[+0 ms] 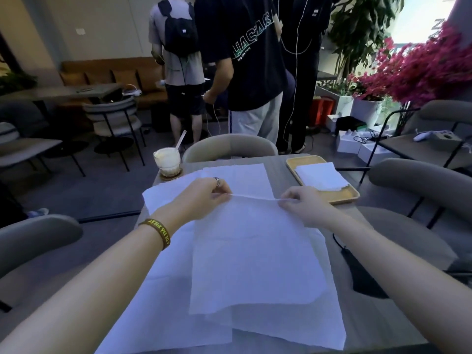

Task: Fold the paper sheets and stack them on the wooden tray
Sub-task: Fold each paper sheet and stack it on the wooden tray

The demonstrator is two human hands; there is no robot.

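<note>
A white paper sheet [255, 254] lies on top of several other loose sheets [163, 297] spread over the grey table. My left hand [204, 195] pinches the sheet's far edge at its left corner. My right hand [301, 203] pinches the same edge at its right corner, and the edge is lifted slightly off the pile. A wooden tray [339, 195] sits at the table's far right with a stack of folded paper [320, 176] on it. Another flat sheet [237, 176] lies beyond my hands.
A glass with a creamy drink and straw [167, 160] stands on a coaster at the far left corner. A black face mask [362, 274] lies near the right edge. Grey chairs surround the table; three people stand beyond the far chair [229, 146].
</note>
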